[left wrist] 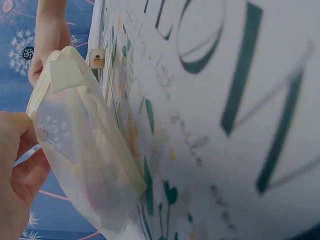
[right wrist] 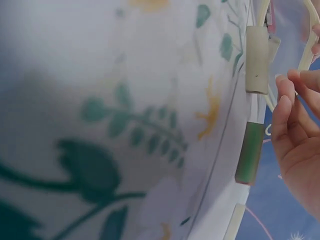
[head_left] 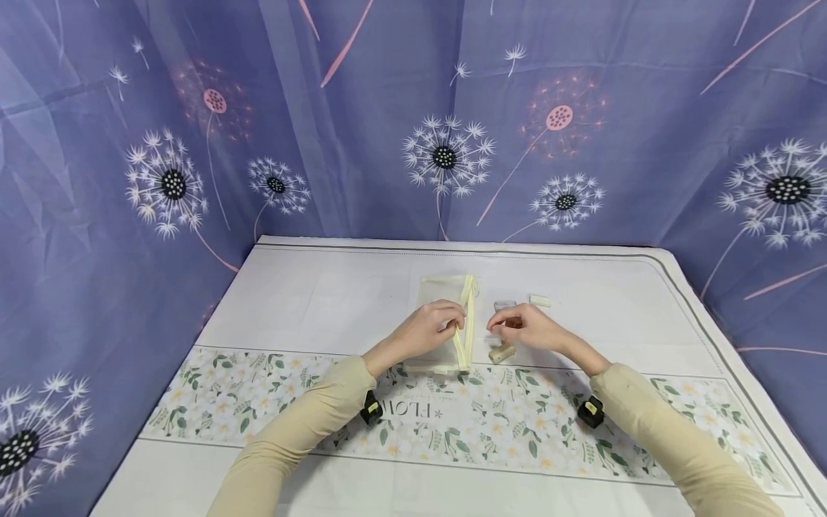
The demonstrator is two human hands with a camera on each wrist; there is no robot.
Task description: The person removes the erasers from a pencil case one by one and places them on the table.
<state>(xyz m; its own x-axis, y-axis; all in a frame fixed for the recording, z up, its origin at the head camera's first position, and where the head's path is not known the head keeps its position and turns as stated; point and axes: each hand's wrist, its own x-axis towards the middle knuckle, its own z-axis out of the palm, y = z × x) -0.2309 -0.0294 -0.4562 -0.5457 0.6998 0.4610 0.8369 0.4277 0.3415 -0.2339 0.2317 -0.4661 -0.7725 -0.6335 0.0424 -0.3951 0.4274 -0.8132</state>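
Observation:
A pale-yellow mesh zipper pouch [head_left: 469, 323] lies on the table with its zipper side facing right. My left hand [head_left: 429, 329] pinches the zipper edge between thumb and fingers, holding the mouth apart; the left wrist view shows the pouch [left wrist: 95, 155] raised there, with a faint pinkish shape inside. Just right of the mouth hovers my right hand [head_left: 526, 327], fingers loosely bent, with nothing clearly visible between them. Below its fingertips is a small beige block [head_left: 502, 352]. In the right wrist view a green block [right wrist: 250, 152] lies beside the beige one [right wrist: 257, 60].
A greyish block [head_left: 505, 305] and a pale-green block [head_left: 540, 300] lie behind the right hand. The white tablecloth [head_left: 323, 287] has a floral band [head_left: 258, 380] across it. A purple dandelion curtain [head_left: 362, 143] rises at the table's back and sides.

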